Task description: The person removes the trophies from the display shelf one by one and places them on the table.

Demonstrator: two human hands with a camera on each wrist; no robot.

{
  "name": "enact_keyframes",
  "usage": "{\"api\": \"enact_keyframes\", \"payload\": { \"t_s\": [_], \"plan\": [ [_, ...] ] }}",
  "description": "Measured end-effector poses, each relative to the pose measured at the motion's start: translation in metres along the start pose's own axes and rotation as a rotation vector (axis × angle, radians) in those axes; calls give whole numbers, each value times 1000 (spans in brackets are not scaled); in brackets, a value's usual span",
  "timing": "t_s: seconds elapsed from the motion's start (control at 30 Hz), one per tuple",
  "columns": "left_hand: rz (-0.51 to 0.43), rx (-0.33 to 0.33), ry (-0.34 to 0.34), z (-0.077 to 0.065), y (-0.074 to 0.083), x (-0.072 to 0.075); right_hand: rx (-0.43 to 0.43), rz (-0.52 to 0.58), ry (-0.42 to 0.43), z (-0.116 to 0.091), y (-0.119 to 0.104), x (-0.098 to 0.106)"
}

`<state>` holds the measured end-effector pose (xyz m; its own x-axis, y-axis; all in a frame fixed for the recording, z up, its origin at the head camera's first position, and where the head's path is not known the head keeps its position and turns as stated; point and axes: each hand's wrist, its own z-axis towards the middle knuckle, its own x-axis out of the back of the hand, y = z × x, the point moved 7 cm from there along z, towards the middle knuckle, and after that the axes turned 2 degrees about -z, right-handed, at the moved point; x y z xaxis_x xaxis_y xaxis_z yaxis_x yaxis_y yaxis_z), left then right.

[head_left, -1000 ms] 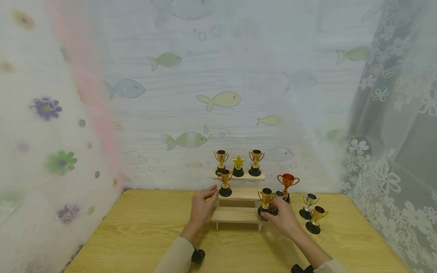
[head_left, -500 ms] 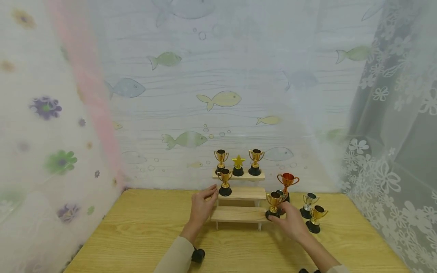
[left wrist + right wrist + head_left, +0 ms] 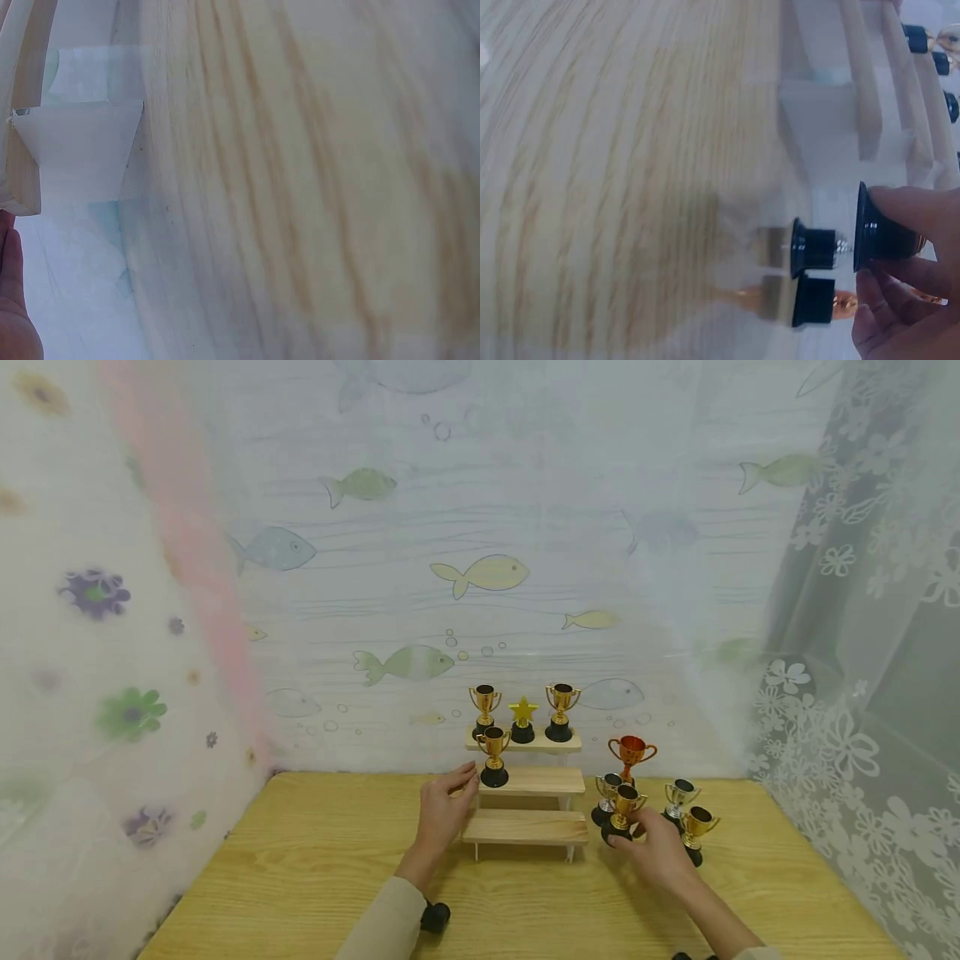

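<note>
My right hand (image 3: 660, 852) pinches a gold trophy cup (image 3: 624, 806) by its black base (image 3: 885, 229); the base shows from below in the right wrist view. My left hand (image 3: 444, 810) has its fingers extended against the left end of a three-step wooden display stand (image 3: 525, 828). In the left wrist view its fingertips are right at a plank's end (image 3: 22, 187). Beside them on the middle step stands a gold trophy (image 3: 494, 756). The top step bears two gold trophies, left (image 3: 484, 706) and right (image 3: 560, 706), with a star trophy (image 3: 522, 714) between them.
Behind the held trophy stand a silver trophy (image 3: 608, 787) and a red one (image 3: 632, 750). Farther right on the wood-grain table (image 3: 322, 860) are another silver trophy (image 3: 681, 793) and a gold one (image 3: 698, 825). A fish-patterned curtain (image 3: 405, 610) hangs behind the table.
My right hand has moved right with the gold trophy, from the right end of the bottom step to beside the stand. My left hand has stayed at the stand.
</note>
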<state>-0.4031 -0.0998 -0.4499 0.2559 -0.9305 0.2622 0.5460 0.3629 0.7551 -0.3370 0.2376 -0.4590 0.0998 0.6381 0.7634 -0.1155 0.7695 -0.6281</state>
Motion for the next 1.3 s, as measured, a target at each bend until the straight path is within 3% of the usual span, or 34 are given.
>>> {"api": "enact_keyframes", "payload": {
  "t_s": [0.4,0.87,1.3],
  "plan": [
    [-4,10,-3,0,0,-1,-34,9,0,4,22,-3],
    [-4,32,-13,0,-2,-1,-30,-26,82,6,26,-4],
    [-11,34,-12,0,1,0,-50,-47,103,14,33,-10]
  ]
}}
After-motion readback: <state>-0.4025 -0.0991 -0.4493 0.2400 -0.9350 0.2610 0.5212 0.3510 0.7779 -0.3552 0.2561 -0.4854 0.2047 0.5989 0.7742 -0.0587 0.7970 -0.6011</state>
